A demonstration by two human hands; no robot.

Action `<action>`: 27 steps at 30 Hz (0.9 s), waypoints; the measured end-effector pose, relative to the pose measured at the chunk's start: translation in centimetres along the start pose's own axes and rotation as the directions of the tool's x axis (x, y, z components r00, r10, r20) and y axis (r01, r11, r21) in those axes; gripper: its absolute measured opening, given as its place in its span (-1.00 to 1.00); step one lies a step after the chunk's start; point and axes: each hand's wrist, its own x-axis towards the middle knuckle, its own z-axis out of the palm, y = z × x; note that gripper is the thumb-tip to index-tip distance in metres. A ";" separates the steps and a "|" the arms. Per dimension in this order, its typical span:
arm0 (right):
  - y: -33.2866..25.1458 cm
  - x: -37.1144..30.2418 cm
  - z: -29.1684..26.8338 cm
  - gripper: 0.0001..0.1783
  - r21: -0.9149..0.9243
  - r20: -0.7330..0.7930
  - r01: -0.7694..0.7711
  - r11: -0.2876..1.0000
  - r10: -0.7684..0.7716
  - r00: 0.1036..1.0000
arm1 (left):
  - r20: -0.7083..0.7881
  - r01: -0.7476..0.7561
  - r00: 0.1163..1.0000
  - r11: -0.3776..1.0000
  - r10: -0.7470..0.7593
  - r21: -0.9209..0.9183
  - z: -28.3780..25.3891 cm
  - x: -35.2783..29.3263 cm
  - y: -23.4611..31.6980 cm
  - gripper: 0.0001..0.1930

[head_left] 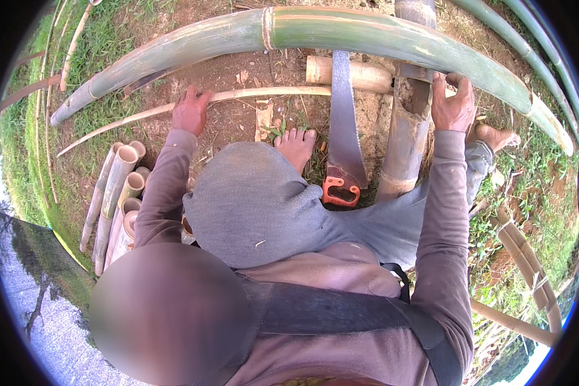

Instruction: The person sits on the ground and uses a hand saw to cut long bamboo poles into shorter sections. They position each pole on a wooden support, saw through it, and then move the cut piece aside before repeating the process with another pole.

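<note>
A thin pale bamboo strip (270, 92) runs across the ground in front of me. My left hand (191, 110) is closed over it near its left part. My right hand (453, 106) has its fingers curled, beside a notched bamboo section (402, 145) and just below a long thick green bamboo pole (347, 29); what its fingers hold, if anything, is hidden. Between my hands lies a handsaw (345, 122) with an orange handle (341, 192) toward me, its blade tip reaching the green pole. A short pale bamboo piece (318, 71) lies behind the blade.
Several cut bamboo tubes (119, 174) are stacked at my left. More green poles (527, 45) lie at the far right, with split bamboo pieces (527, 257) at the near right. My bare foot (296, 148) is close to the saw, and my right leg stretches under my right arm.
</note>
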 end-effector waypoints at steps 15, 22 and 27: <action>-1.6 0.6 -0.9 -0.62 -0.019 0.026 0.088 0.996 -0.087 0.996 | -0.162 -0.041 0.984 0.982 0.072 0.187 -2.1 3.7 -3.7 -0.68; -1.1 2.5 -0.8 -0.62 0.090 0.054 -0.013 0.996 0.009 0.999 | -0.118 0.094 0.991 0.968 -0.068 0.231 -3.3 2.9 -7.3 -0.67; -2.9 3.1 -1.4 -0.62 0.009 0.039 0.081 0.997 -0.082 0.996 | -0.096 0.090 0.993 0.977 -0.072 0.193 -4.4 -0.9 -9.4 -0.64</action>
